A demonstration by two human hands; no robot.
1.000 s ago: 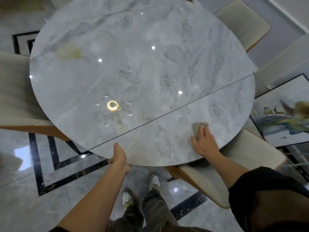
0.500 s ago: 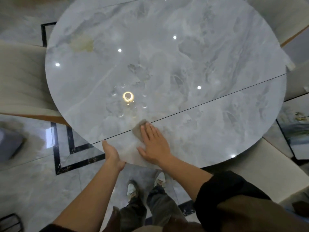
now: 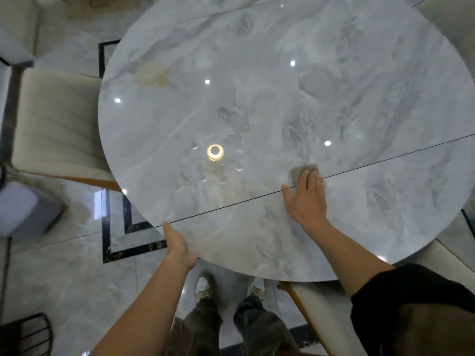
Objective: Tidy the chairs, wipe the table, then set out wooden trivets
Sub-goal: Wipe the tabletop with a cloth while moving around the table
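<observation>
**Cloth on the seam, stain far up-left**

The right hand (image 3: 307,199) is laid flat on the round marble table (image 3: 385,86), fingers spread and pressing a small grey-brown cloth (image 3: 299,172) under the fingertips, right where the dark seam (image 3: 231,205) crosses the top. Nothing gripped there, just palm-down pressure on the rag. The left hand (image 3: 177,244) is hooked over the near rim, thumb on top, fingers hidden beneath, apparently steadying the slab.

What matters next: a yellowish stain (image 3: 151,74) sits on the far left of the tabletop, well apart from the cloth, up and to the left of the wiping hand, beyond the lamp's bright reflection (image 3: 215,151). I'd say the right hand has to sweep diagonally away and leftward to reach it; the left hand is nearer that side but carries no cloth. A cream chair (image 3: 56,119) is tucked at the left edge. No trivets in sight.
</observation>
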